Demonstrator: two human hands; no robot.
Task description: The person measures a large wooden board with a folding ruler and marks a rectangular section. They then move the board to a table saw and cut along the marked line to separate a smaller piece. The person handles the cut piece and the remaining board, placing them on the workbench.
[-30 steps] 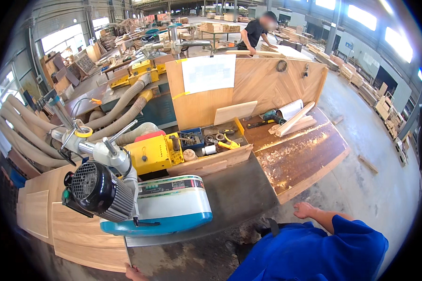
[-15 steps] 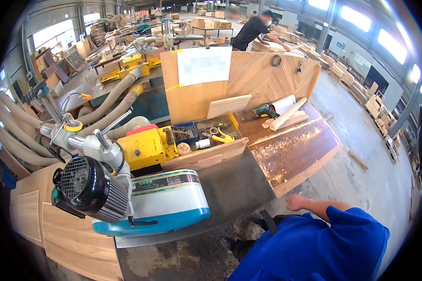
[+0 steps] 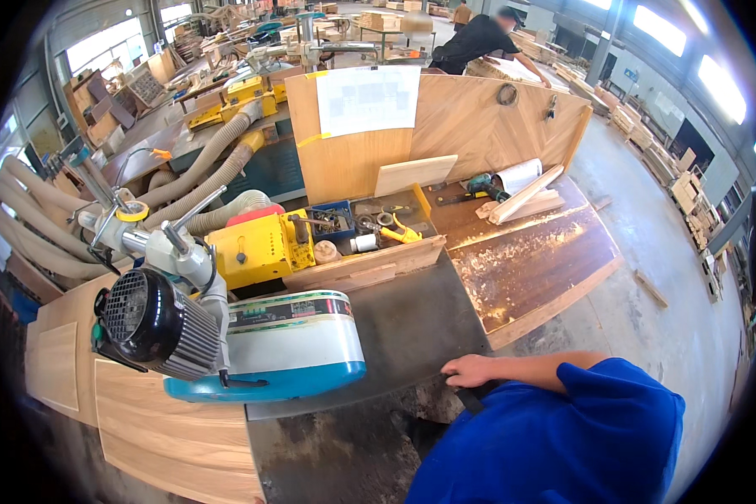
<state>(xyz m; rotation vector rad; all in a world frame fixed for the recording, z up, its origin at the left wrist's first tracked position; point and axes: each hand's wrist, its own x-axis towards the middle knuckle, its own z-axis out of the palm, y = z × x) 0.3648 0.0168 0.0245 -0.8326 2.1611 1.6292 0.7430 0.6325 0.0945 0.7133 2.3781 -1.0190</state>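
Note:
My right hand [image 3: 469,370] reaches left along the front edge of the dark metal machine table [image 3: 412,315]. Its fingers point left, loosely bent and a little apart, with nothing seen in them. A wood-grain panel [image 3: 172,428] lies at the lower left, its right end beside the table's left corner. By that panel's near corner, at the picture's lower edge, a tiny skin-coloured sliver may be my left hand; its fingers are hidden. Over the table stands a machine head with a black motor [image 3: 155,323] and a white-and-blue housing [image 3: 298,349].
Behind the table sits a wooden tool tray [image 3: 378,267] beside a yellow machine part [image 3: 252,250]. To the right, a brown board [image 3: 538,260] carries wood strips [image 3: 525,197], shavings and a cordless drill [image 3: 485,186]. A tall wooden board [image 3: 353,160] stands behind; a person [image 3: 476,42] bends beyond it.
My right hand has moved left to the table's front edge, its fingers loosening from a closed shape. The wood-grain panel has shifted right. My view has moved slightly.

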